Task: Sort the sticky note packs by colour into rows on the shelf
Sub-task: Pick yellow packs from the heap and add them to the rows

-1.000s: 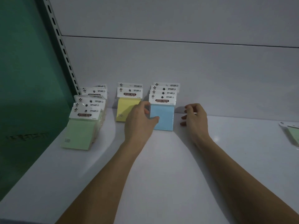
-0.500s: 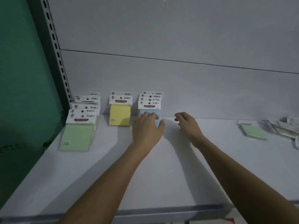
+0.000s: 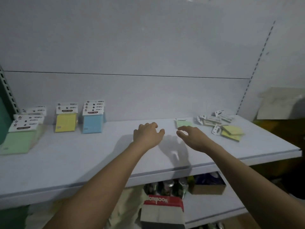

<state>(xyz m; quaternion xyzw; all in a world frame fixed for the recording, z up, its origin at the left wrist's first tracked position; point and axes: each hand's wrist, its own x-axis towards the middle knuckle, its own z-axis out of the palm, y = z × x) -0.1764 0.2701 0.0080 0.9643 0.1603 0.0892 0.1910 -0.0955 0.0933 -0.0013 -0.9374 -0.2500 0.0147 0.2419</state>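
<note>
- White shelf (image 3: 66, 162) against a white wall, dim light.
- Both hands, left (image 3: 147, 135) and right (image 3: 194, 138), hover with fingers loosely spread, holding nothing.
- Blurred unsorted packs (image 3: 221, 125) at right.

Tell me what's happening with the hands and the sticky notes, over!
Both hands empty, left hand and right hand over the shelf. Green pack just past the right fingers. Nothing in the way.
</note>
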